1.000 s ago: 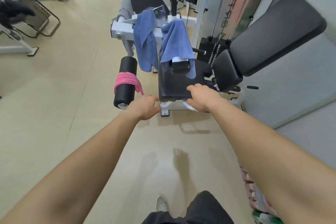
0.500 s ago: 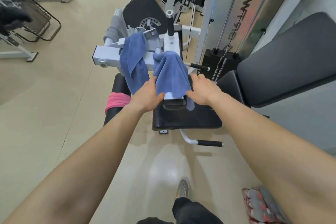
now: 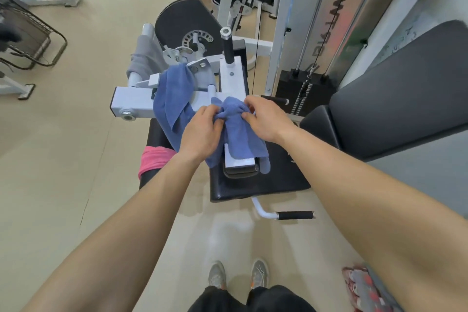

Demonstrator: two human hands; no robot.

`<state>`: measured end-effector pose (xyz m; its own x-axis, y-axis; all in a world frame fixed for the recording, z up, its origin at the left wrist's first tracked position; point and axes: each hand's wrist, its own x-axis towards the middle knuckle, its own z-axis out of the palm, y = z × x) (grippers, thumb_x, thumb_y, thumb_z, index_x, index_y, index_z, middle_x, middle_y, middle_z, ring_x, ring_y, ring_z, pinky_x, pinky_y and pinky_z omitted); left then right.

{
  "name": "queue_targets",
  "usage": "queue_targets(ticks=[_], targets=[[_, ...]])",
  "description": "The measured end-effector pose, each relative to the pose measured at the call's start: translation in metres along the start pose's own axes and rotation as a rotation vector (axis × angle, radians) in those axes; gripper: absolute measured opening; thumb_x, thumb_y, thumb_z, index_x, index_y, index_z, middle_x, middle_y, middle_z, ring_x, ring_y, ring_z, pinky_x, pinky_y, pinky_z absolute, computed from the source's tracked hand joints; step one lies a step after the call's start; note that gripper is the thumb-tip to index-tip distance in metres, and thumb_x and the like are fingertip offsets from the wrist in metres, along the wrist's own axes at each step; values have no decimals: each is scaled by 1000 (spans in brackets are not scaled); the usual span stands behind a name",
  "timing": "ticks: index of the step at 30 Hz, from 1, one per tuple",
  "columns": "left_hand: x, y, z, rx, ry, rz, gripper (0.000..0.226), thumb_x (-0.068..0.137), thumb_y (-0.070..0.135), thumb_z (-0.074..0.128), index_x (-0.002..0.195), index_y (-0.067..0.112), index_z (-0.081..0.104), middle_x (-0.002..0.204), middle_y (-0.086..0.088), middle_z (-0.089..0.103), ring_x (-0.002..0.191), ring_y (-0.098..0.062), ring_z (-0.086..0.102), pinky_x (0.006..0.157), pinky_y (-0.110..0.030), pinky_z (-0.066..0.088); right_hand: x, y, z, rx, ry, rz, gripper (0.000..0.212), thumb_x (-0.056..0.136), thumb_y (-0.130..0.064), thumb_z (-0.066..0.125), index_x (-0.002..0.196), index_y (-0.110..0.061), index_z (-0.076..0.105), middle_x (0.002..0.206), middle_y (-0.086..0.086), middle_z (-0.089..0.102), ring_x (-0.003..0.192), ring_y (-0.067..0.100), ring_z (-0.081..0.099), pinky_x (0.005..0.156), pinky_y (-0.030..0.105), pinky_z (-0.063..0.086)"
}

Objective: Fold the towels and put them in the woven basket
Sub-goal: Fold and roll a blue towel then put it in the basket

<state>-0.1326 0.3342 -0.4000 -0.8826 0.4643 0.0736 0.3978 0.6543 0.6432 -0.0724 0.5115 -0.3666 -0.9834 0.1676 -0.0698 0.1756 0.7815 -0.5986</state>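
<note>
Blue towel (image 3: 243, 139), the nearer of two, hangs over the white frame (image 3: 134, 102) of a gym machine, its lower end trailing above the black seat pad (image 3: 278, 185). Both hands are on its upper, bunched part. The left hand (image 3: 202, 134) has fingers curled and pinching a gathered fold, and the right hand (image 3: 266, 119) has fingertips closed on the cloth just beside it. A second blue towel (image 3: 172, 101) is draped over the same frame immediately to the left, touching or nearly touching the first. A pink towel (image 3: 153, 159) is wrapped round a black roller below. A grey cloth (image 3: 143, 61) lies on the far bar and is possibly another towel, though the view does not settle it. No woven basket is in view. Assessment: the step in hand is collection of the first towel, with folding not begun and nothing yet stored. The next move calls for lifting the cloth clear of the frame without snagging on the bracket or dragging its neighbour off. The hands should then find two corners, spread the towel flat and start the fold.
</note>
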Motion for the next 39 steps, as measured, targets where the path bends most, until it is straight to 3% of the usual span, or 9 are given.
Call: queue_targets(ticks=[8,14,18,23,26,29,34,36,39], targets=[[10,5,-27,6,-7,118,9,99,25,46,97,27,54,98,7,52,86,-16,52,74,-30,40,-5,-20,-8,-26,53,48,8,100,-28,50,94,-22,52,88,-1,59,79,18,57,74,42,53],[10,24,-42,-34,5,220,11,98,26,45,99,25,56,102,5,57,90,-16,52,77,-29,40,-31,-34,-29,-17,187,119,10,102,-24,45,93,-20,48,87,-2,55,79,18,54,66,33,42],[0,51,-42,-58,4,334,17,97,27,46,104,22,59,102,5,57,88,-13,50,75,-27,37,-64,-33,-40,2,266,196,13,103,-24,42,94,-16,46,87,2,56,77,19,51,64,34,40],[-28,88,-19,-78,-106,425,11,97,29,47,99,27,57,97,8,60,85,-12,52,73,-24,37,-122,-15,-46,-13,294,338,16,101,-27,44,91,-15,46,87,2,57,77,23,54,67,40,46],[-53,106,2,-82,-186,454,10,97,31,51,100,26,59,92,9,63,85,-13,57,74,-28,44,-166,1,-49,-32,291,416,21,101,-25,46,80,-24,43,83,-3,54,74,16,52,59,30,37],[-82,126,22,-99,-269,448,14,95,34,56,104,27,62,83,17,60,85,-12,59,75,-29,47,-213,22,-50,23,284,505,25,99,-24,50,75,-23,42,77,-2,54,71,20,51,61,34,41],[-135,167,59,-108,-369,456,10,92,36,58,92,30,66,83,14,66,85,-11,62,78,-31,50,-297,63,-44,115,302,592,20,96,-22,52,79,-14,47,74,1,52,68,20,45,60,34,37],[-162,188,76,-112,-411,458,12,92,34,56,88,30,66,84,15,67,83,-6,61,72,-24,47,-331,77,-41,153,304,628,21,95,-24,54,80,-11,50,74,1,52,68,20,46,60,34,38],[-204,220,102,-121,-478,456,14,91,32,55,83,30,66,79,14,67,78,-1,61,64,-16,41,-387,101,-33,215,330,692,19,94,-28,58,98,-10,59,81,-2,59,79,21,55,69,34,44]])
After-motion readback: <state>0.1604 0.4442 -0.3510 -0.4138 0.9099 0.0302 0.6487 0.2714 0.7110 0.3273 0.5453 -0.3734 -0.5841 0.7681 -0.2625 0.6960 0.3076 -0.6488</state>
